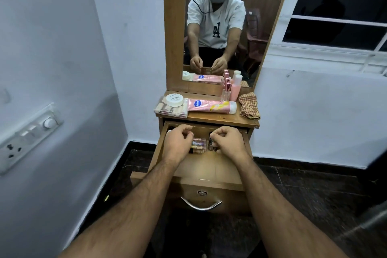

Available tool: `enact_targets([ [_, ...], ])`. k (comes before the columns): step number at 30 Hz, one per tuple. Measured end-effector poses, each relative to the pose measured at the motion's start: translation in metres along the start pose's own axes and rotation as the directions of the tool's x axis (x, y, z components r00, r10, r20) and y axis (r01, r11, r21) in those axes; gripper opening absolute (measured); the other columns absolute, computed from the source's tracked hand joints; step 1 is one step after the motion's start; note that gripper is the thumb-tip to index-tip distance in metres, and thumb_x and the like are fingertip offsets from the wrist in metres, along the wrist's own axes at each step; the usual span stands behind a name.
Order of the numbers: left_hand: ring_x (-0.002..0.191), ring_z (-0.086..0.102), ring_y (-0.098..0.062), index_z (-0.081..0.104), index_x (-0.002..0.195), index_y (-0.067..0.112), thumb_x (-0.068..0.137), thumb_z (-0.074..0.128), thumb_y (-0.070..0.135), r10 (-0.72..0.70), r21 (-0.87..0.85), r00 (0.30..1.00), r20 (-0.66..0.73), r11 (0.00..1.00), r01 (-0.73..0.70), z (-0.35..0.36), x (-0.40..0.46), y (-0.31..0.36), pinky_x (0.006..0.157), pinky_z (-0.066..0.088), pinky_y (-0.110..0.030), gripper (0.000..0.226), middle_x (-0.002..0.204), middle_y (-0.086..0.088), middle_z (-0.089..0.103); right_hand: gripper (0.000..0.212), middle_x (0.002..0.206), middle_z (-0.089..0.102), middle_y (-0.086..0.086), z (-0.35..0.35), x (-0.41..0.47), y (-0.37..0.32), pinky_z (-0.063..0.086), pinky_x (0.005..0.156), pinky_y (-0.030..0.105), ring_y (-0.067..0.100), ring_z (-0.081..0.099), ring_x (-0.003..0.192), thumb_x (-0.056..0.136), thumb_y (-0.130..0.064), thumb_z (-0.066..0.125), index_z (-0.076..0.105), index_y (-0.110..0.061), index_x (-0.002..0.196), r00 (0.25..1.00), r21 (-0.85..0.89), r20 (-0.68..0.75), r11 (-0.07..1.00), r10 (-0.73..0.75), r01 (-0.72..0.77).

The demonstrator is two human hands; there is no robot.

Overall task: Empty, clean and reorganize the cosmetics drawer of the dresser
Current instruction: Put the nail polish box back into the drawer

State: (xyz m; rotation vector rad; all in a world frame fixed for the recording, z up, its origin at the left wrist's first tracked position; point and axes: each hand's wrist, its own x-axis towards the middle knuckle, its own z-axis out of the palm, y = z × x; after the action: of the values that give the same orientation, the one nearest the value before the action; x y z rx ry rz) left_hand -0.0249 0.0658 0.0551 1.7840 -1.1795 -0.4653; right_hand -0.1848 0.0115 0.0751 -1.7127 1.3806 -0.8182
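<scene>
The dresser's wooden drawer [209,170] stands pulled open below me. Both my hands are inside it at the back. My left hand [178,142] has its fingers curled over a row of small cosmetic tubes [198,145]. My right hand [229,141] curls its fingers around small dark items [211,142] at the middle of the drawer. On the dresser top [215,118] lie a pink lotion tube [211,106], a white round jar [174,99] on a clear box of small bottles [170,110], two upright bottles [231,90] and a checked cloth [249,106].
A mirror [222,23] rises behind the dresser top and reflects a person. A wall switch panel [27,138] is at the left, a window [339,6] at the right. The drawer front has a metal handle [201,205]. Dark floor surrounds the dresser.
</scene>
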Motion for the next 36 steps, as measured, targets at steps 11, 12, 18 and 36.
enact_targets([
  [11, 0.075, 0.071, -0.020, 0.068, 0.084, 0.018, 0.084, 0.064, 0.039, -0.413, -0.383, 0.887, -0.204, 0.868, 0.316, -0.048, 0.073, -0.044, 0.077, 0.060, -0.044, 0.021, 0.077, 0.001, 0.072, 0.012, 0.094, 0.068, 0.013, 0.079, 0.033, -0.043, 0.059, 0.063, 0.032, 0.023, 0.072, 0.082, 0.096, -0.020, 0.065, 0.060, -0.010, 0.094, 0.949, 0.496, 0.186, 0.810, 0.254, -0.314],
  [12, 0.072, 0.071, -0.019, 0.067, 0.087, 0.017, 0.088, 0.065, 0.037, -0.440, -0.415, 0.876, -0.198, 0.847, 0.332, -0.050, 0.080, -0.045, 0.076, 0.061, -0.043, 0.021, 0.077, 0.000, 0.071, 0.013, 0.096, 0.067, 0.013, 0.084, 0.039, -0.046, 0.060, 0.067, 0.034, 0.025, 0.072, 0.088, 0.096, -0.021, 0.065, 0.058, -0.010, 0.097, 0.945, 0.507, 0.176, 0.797, 0.277, -0.328],
  [18, 0.078, 0.071, -0.023, 0.060, 0.090, 0.010, 0.088, 0.071, 0.041, -0.565, -0.596, 0.823, -0.047, 0.677, 0.431, -0.047, 0.114, -0.052, 0.071, 0.062, -0.040, 0.033, 0.090, -0.010, 0.069, 0.023, 0.088, 0.066, 0.007, 0.109, 0.070, -0.048, 0.061, 0.068, 0.036, 0.023, 0.071, 0.083, 0.097, -0.030, 0.063, 0.054, -0.011, 0.105, 0.923, 0.607, 0.046, 0.723, 0.383, -0.330],
  [36, 0.061, 0.069, -0.019, 0.058, 0.098, 0.000, 0.094, 0.066, 0.018, -0.602, -0.756, 0.796, -0.053, 0.545, 0.362, -0.059, 0.129, -0.054, 0.049, 0.056, -0.023, 0.020, 0.090, -0.015, 0.071, 0.021, 0.082, 0.073, 0.006, 0.129, 0.070, -0.053, 0.060, 0.057, 0.031, 0.018, 0.074, 0.070, 0.092, -0.031, 0.069, 0.065, -0.010, 0.092, 0.951, 0.450, -0.033, 0.854, 0.306, -0.260],
])
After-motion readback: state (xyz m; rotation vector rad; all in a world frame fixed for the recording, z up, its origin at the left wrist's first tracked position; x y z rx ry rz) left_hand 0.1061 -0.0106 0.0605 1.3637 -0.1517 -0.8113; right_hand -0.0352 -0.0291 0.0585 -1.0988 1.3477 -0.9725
